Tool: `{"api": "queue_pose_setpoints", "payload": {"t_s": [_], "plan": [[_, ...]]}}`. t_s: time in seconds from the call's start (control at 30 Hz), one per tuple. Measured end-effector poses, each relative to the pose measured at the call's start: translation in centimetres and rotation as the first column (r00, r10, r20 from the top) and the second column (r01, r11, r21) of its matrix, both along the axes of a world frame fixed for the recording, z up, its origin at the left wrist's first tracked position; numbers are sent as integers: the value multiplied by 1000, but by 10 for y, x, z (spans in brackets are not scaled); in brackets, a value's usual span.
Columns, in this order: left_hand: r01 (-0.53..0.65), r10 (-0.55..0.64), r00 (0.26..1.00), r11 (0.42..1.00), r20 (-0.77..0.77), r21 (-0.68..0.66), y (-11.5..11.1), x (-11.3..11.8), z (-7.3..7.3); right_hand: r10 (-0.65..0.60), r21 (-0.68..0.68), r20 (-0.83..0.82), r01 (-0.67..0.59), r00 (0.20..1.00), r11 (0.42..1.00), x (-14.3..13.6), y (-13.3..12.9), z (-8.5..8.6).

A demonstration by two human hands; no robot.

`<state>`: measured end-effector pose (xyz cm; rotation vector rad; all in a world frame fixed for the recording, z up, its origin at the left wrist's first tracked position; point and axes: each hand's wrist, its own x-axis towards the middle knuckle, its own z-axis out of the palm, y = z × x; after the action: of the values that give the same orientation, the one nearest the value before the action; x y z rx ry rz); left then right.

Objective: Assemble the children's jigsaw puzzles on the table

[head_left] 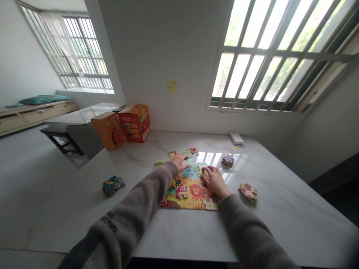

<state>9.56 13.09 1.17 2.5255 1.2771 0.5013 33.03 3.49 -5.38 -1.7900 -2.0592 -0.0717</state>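
Observation:
A partly joined jigsaw puzzle (185, 192) with a yellow lower part, an orange lion and a small red barn lies flat on the table. My left hand (179, 161) reaches over its upper left, thumb and forefinger closed around a pale green puzzle piece (191, 161) at the top edge. On the right edge, my right hand (214, 180) has its bent fingers pressed on a puzzle piece (203, 166); the palm side is hidden. Loose puzzle pieces (193, 151) lie just beyond the puzzle.
Stacks of puzzle pieces stand on the marble-look table (179, 235): a dark blue stack (112, 185) left, a pinkish stack (248, 192) right, a purple-white stack (228, 160) behind. Orange boxes (109, 130) stand back left. A white device (237, 139) sits by the wall.

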Motion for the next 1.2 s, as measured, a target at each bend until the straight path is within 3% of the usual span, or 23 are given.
{"api": "queue_pose_setpoints", "payload": {"t_s": [0.2, 0.5, 0.7, 1.0, 1.2], "plan": [[0, -7, 994, 998, -111, -61, 24, 18, -18, 4, 8, -9, -4, 1000, 1000, -1, -1, 2], [-87, 77, 988, 993, -131, -75, 26, 27, -34, -3, -1, -1, 3, 1000, 1000, -2, -1, 2], [-137, 119, 977, 986, -177, -91, 19, 37, -33, -5, 3, -4, 5, 1000, 1000, -3, -3, 4], [-122, 86, 950, 987, -301, -104, 27, 52, -25, 1, -7, -6, -1, 1000, 1000, -5, -5, 8], [-13, -5, 964, 998, -266, -65, 23, 54, -23, 3, 10, -5, -3, 1000, 1000, -4, -5, 6]]}}
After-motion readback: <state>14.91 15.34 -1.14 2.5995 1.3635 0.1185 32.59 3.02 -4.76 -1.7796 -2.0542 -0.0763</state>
